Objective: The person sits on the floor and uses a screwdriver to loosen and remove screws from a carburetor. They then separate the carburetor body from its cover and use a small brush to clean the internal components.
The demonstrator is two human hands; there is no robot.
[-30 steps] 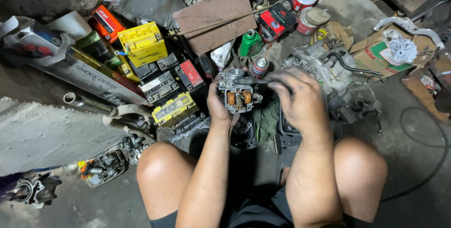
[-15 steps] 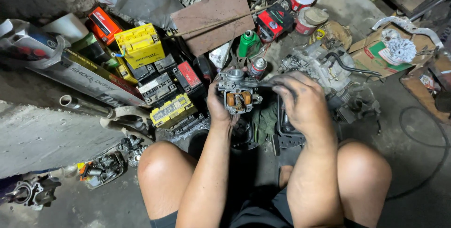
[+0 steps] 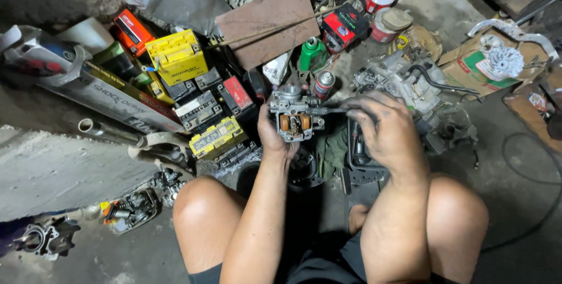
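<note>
carburetor (image 3: 294, 117), a small cast-metal body with orange floats showing, is being gripped from below by the left hand (image 3: 274, 137), above the knees. a screwdriver (image 3: 328, 110) is being clenched in the right hand (image 3: 386, 134), its slim shaft lying level and pointing left into the carburetor's side. a green spray can (image 3: 312, 53) and yellow batteries (image 3: 175, 55) are lying behind.

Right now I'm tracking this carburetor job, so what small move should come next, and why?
Probably a slow turn of the screwdriver while keeping it pressed in. The right hand holds its tip against the side of the carburetor, which the left hand grips from below, so the tool looks seated.
</note>
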